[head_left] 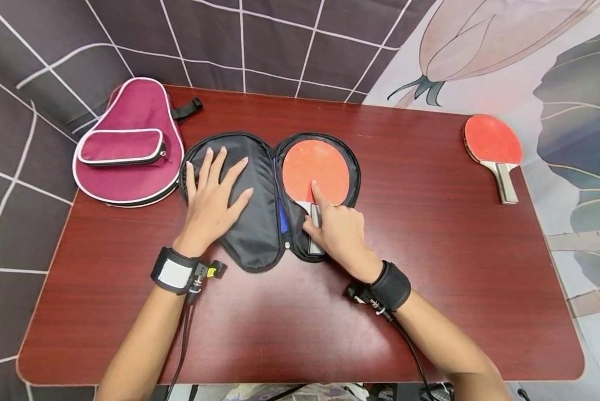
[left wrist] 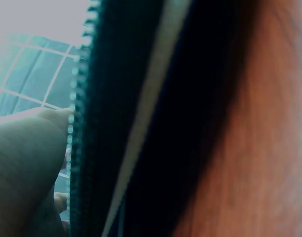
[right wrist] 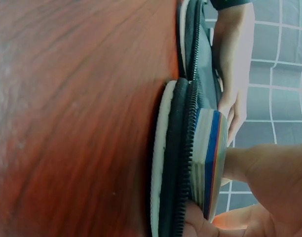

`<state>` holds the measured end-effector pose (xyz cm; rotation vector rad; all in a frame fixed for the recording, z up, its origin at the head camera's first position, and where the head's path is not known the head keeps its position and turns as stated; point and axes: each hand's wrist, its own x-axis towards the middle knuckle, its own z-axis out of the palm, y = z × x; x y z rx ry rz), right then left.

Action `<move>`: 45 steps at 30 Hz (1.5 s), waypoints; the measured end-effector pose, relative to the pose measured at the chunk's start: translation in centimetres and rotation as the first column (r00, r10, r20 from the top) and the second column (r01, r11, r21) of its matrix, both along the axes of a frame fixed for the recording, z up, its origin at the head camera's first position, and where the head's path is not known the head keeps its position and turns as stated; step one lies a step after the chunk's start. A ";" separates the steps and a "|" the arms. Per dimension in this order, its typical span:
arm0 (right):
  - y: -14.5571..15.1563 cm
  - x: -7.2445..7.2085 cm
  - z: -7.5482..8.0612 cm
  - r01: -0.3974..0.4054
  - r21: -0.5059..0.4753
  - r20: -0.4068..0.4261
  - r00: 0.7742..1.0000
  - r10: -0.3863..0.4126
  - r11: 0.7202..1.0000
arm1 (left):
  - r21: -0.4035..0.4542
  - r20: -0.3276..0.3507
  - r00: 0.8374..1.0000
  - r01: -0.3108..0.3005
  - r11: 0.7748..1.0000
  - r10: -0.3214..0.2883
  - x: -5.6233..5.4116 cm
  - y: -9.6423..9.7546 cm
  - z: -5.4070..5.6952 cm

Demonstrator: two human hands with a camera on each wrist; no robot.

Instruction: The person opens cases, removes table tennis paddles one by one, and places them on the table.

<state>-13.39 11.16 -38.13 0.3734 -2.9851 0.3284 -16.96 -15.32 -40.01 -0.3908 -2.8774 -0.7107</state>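
Note:
A black zip case (head_left: 249,223) lies unfolded on the table, its two halves side by side. In its right half sits a table tennis paddle (head_left: 325,167), red face up, handle toward the person. My right hand (head_left: 342,231) grips this paddle at the handle, index finger stretched onto the red rubber and thumb at the handle's left side. In the right wrist view the layered handle end (right wrist: 207,158) stands just above the case's zipped edge, with curled fingers beside it. Spread flat, my left hand (head_left: 209,203) rests on the case's left half.
At the back left lies a maroon paddle case (head_left: 129,181) with white piping, a small zip pocket and a black strap. Another red paddle (head_left: 492,142) lies near the table's right edge. A grey checked cloth (head_left: 274,44) hangs behind the brown table (head_left: 455,239).

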 end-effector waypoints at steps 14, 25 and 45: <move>2.0 0.0 0.7 -0.012 -0.073 -0.010 1.000 0.011 0.997 | 0.005 -0.002 1.000 0.002 1.000 -0.002 0.0 0.0 0.1; 3.2 0.1 0.5 0.003 -0.155 -0.050 0.999 -0.011 0.988 | 0.008 0.001 1.000 -0.004 1.000 0.004 0.2 -0.1 0.2; 4.0 -0.5 -0.5 -0.082 -0.280 -0.138 0.989 0.045 0.956 | 0.017 -0.004 1.000 0.002 1.000 -0.002 0.1 -0.1 0.0</move>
